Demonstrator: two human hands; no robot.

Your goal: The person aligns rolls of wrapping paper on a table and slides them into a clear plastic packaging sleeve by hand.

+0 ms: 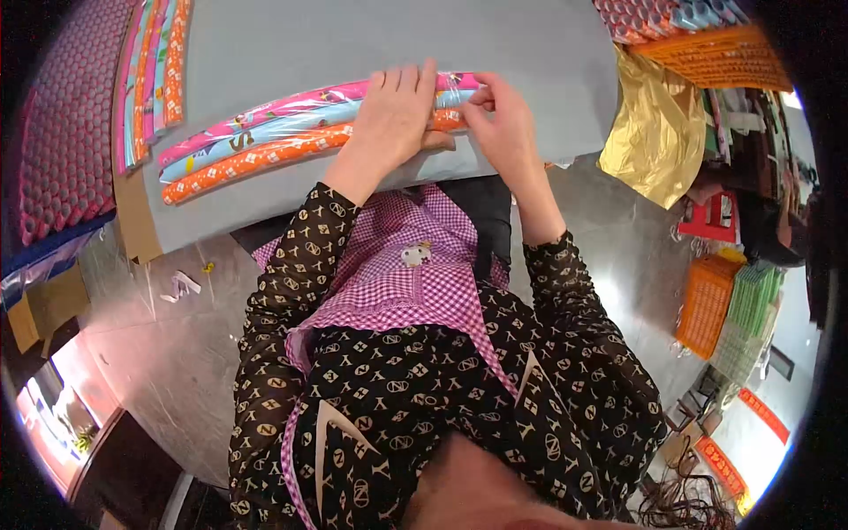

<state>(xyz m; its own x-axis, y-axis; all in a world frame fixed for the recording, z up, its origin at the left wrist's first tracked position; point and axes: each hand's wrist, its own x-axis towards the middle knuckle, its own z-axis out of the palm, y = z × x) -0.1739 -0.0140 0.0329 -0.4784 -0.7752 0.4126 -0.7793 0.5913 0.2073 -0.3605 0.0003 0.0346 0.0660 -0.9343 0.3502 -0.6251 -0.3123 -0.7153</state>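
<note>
Three rolls of patterned wrapping paper lie side by side on a grey table (371, 35), in shiny clear film: a pink roll (309, 97), a light blue roll (291, 126) and an orange roll (265, 162). My left hand (395, 113) lies flat across them near their right part, fingers stretched out and thumb apart. At the right end of the rolls is my right hand (505, 124), with thumb and fingertips pinched together. What that pinch holds is too small to make out; the film's end is beside it.
More wrapped rolls (157, 79) lie at the table's left edge, beside a large stack of roll ends (71, 124). At the right stand an orange crate (724, 55) with rolls and a hanging gold foil sheet (654, 124). Scraps (183, 284) lie on the floor.
</note>
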